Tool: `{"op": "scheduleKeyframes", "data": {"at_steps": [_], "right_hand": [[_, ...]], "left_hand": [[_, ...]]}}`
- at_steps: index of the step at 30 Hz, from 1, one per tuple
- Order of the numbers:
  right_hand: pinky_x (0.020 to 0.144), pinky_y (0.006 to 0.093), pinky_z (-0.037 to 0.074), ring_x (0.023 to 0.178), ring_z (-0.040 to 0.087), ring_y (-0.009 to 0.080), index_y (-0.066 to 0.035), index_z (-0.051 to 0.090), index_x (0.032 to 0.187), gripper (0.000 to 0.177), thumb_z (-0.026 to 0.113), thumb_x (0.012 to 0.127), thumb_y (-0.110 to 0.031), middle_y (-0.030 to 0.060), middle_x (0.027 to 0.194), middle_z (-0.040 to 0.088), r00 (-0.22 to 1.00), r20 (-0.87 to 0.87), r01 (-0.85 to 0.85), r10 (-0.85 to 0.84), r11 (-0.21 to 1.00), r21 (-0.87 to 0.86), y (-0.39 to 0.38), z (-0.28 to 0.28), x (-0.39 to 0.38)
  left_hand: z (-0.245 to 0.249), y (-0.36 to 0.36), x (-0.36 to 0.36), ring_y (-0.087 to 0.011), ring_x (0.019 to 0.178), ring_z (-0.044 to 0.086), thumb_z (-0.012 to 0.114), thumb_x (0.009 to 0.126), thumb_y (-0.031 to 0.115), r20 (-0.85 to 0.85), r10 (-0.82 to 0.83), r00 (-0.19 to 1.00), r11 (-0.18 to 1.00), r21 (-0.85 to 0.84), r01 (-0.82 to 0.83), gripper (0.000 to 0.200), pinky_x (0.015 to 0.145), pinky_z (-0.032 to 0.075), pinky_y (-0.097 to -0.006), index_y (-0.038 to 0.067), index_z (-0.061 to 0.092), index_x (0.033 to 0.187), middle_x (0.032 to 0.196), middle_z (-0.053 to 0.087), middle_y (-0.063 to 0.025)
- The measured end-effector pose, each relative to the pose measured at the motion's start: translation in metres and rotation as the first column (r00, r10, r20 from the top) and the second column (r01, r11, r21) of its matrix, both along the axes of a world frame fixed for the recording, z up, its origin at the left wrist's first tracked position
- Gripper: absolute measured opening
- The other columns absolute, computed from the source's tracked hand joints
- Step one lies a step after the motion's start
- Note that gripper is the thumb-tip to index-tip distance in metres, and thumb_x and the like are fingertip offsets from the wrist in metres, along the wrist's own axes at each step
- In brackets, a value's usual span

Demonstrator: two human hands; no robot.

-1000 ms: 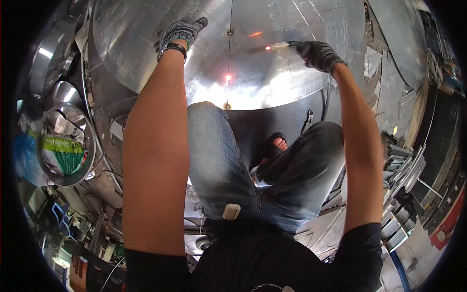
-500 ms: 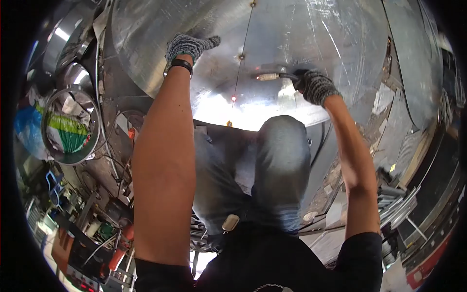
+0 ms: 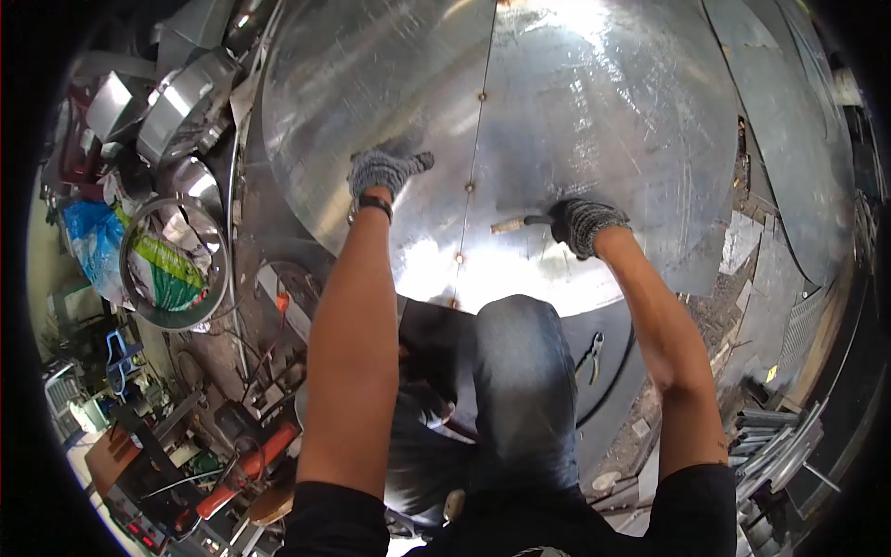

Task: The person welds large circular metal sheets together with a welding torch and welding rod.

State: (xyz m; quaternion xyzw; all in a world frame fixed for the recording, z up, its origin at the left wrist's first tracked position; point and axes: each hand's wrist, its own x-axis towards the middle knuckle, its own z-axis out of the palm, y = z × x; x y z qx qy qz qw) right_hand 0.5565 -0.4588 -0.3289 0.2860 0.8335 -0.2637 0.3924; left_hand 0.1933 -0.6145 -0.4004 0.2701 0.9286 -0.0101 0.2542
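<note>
Two shiny metal sheets meet at a straight seam, forming a large rounded surface (image 3: 575, 121). Several small brownish weld spots dot the seam, one of them a weld spot (image 3: 470, 187) between my hands. My left hand (image 3: 385, 174), in a grey knitted glove, rests on the left sheet with the thumb stretched toward the seam. Over the right sheet, my right hand (image 3: 587, 226), gloved too, is wrapped round a welding torch (image 3: 510, 226), whose light-coloured nozzle points left toward the seam.
Pliers (image 3: 596, 357) and a black cable (image 3: 614, 388) lie right of my knee. At left are a round metal ring (image 3: 223, 269) with bags inside and a red-handled tool (image 3: 246, 472). Metal scraps (image 3: 741, 239) and stacked profiles (image 3: 784, 446) are at right.
The sheets and both hands appear lower in view. The red glow at a weld spot and at the torch tip is gone. My knee has shifted, and the pliers have come into sight.
</note>
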Motion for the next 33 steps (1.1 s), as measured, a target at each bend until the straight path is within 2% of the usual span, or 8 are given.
{"op": "scheduleKeyframes", "data": {"at_steps": [4, 8, 10, 13, 15, 23, 28, 33], "right_hand": [[0.079, 0.0474, 0.064, 0.089, 0.079, 0.0354, -0.005, 0.076, 0.118, 0.027, 0.069, 0.095, -0.016, 0.0195, 0.108, 0.078, 0.985, 0.124, 0.129, -0.122, 0.99, -0.057, 0.0, 0.01, -0.013], [0.084, 0.0482, 0.061, 0.099, 0.078, 0.0342, -0.015, 0.078, 0.119, 0.027, 0.072, 0.093, -0.021, 0.0158, 0.112, 0.079, 0.997, 0.071, 0.01, -0.018, 0.994, 0.105, -0.013, 0.002, -0.004], [0.087, 0.0491, 0.06, 0.104, 0.077, 0.0342, -0.017, 0.079, 0.118, 0.028, 0.073, 0.092, -0.023, 0.014, 0.113, 0.079, 0.998, 0.015, -0.062, 0.06, 0.977, 0.204, -0.02, -0.002, 0.003], [0.092, 0.0495, 0.057, 0.109, 0.074, 0.034, -0.021, 0.078, 0.119, 0.027, 0.071, 0.093, -0.027, 0.011, 0.115, 0.079, 0.999, -0.029, -0.007, 0.015, 0.967, 0.254, -0.029, -0.007, 0.014], [0.102, 0.0541, 0.054, 0.119, 0.072, 0.033, -0.029, 0.077, 0.125, 0.028, 0.066, 0.1, -0.035, 0.0094, 0.126, 0.076, 0.995, -0.011, 0.102, -0.103, 0.97, 0.221, -0.037, -0.002, 0.02], [0.088, 0.0459, 0.058, 0.102, 0.075, 0.0361, -0.019, 0.077, 0.111, 0.024, 0.074, 0.088, -0.023, 0.0138, 0.108, 0.077, 0.963, -0.232, 0.225, -0.135, 0.877, 0.424, -0.057, -0.002, 0.137], [0.091, 0.0457, 0.06, 0.102, 0.075, 0.0344, -0.018, 0.07, 0.126, 0.048, 0.085, 0.082, -0.031, 0.0119, 0.11, 0.078, 0.997, 0.066, -0.062, 0.046, 0.962, 0.266, 0.006, 0.094, 0.128], [0.094, 0.0507, 0.058, 0.115, 0.071, 0.0359, -0.023, 0.067, 0.134, 0.044, 0.073, 0.094, -0.041, 0.0136, 0.133, 0.067, 0.998, -0.033, 0.062, -0.056, 0.657, 0.751, 0.004, 0.167, 0.086]], "left_hand": [[-0.008, 0.004, 0.002, -0.0454, 0.156, 0.034, 0.083, 0.063, 0.084, 0.057, 0.127, 0.99, 0.992, -0.003, -0.127, 0.141, 0.126, 0.036, -0.0501, -0.002, 0.033, 0.163, 0.168, 0.029, -0.0334], [0.068, 0.049, 0.019, -0.0323, 0.141, 0.055, 0.073, 0.085, 0.071, -0.028, -0.136, 0.99, 0.781, 0.612, 0.124, 0.101, 0.12, 0.041, -0.0416, -0.003, 0.052, 0.15, 0.153, 0.059, -0.0181], [0.099, 0.096, 0.006, -0.0341, 0.137, 0.058, 0.076, 0.081, 0.075, 0.333, 0.078, 0.94, 0.707, 0.646, -0.288, 0.116, 0.119, 0.042, -0.0442, -0.01, 0.044, 0.154, 0.154, 0.057, -0.0211], [0.155, 0.143, 0.048, -0.0399, 0.126, 0.067, 0.078, 0.071, 0.082, 0.086, 0.045, 0.995, 0.71, 0.699, -0.092, 0.116, 0.109, 0.052, -0.0514, -0.002, 0.056, 0.148, 0.144, 0.064, -0.0262], [0.167, 0.163, 0.075, -0.0413, 0.133, 0.063, 0.079, 0.069, 0.084, -0.231, -0.015, 0.973, 0.907, 0.407, 0.11, 0.118, 0.112, 0.051, -0.0525, -0.002, 0.058, 0.147, 0.145, 0.063, -0.0261], [0.121, 0.14, 0.057, -0.0409, 0.14, 0.056, 0.077, 0.083, 0.065, -0.397, 0.007, 0.918, 0.825, 0.522, 0.219, 0.095, 0.116, 0.048, -0.0502, 0.013, 0.049, 0.158, 0.151, 0.059, -0.0229], [0.074, 0.109, -0.008, -0.0408, 0.122, 0.068, 0.07, 0.092, 0.047, -0.17, 0.027, 0.985, 0.75, 0.654, 0.093, 0.05, 0.107, 0.052, -0.0487, 0.008, 0.077, 0.122, 0.128, 0.071, -0.0258], [0.136, 0.132, 0.027, -0.0419, 0.125, 0.066, 0.06, 0.096, 0.05, 0.113, 0.034, 0.993, 0.62, 0.777, -0.109, 0.057, 0.109, 0.05, -0.0473, 0.001, 0.075, 0.122, 0.13, 0.071, -0.0236]]}}
